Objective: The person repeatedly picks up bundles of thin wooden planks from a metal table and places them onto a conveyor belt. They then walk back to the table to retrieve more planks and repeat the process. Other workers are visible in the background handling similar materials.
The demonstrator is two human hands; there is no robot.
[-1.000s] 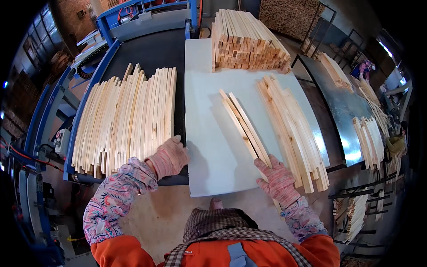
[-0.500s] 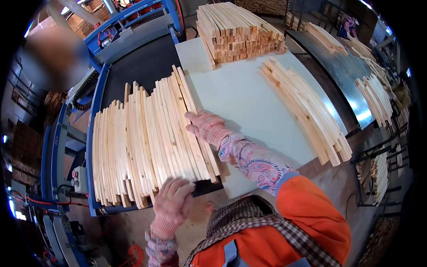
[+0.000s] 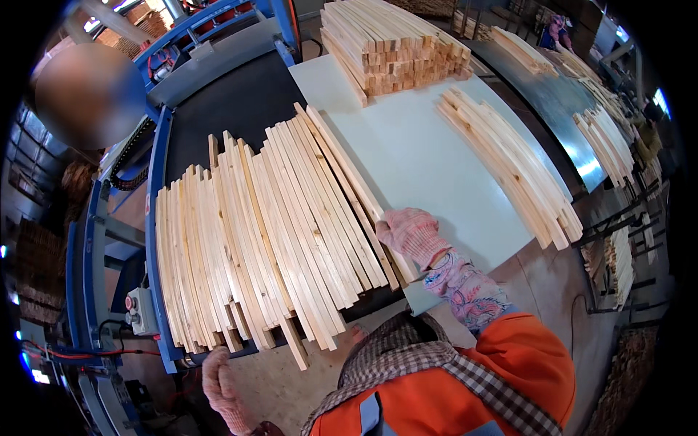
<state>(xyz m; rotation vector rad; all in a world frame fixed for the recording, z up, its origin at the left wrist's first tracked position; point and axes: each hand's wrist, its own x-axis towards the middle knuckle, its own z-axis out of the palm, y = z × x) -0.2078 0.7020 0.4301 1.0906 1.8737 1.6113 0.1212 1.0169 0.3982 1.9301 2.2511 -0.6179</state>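
Many pale wooden strips point(image 3: 291, 225) lie side by side on the black bed of a blue-framed machine, their ends uneven. My right hand point(image 3: 411, 234), in a pink knitted glove, is closed on the near part of the outermost wooden strip point(image 3: 349, 163) at the row's right side. That strip stands slightly apart from the others at its near end. My left hand point(image 3: 222, 385), gloved alike, is low at the left, just below the near ends of the strips. Its fingers are partly turned away and blurred, and I see nothing held in it.
A pale board surface point(image 3: 378, 145) adjoins the bed on the right. It bears a tall stack of strips point(image 3: 396, 54) at the back and a smaller group of strips point(image 3: 509, 171) at the right. A control box point(image 3: 140, 311) sits at the machine's left. Another person point(image 3: 558, 33) is far right.
My right hand has moved right and slightly nearer, and the row's right side has spread that way. My left hand has dropped down and left, away from the strips' ends. One strip's near end sticks out further.
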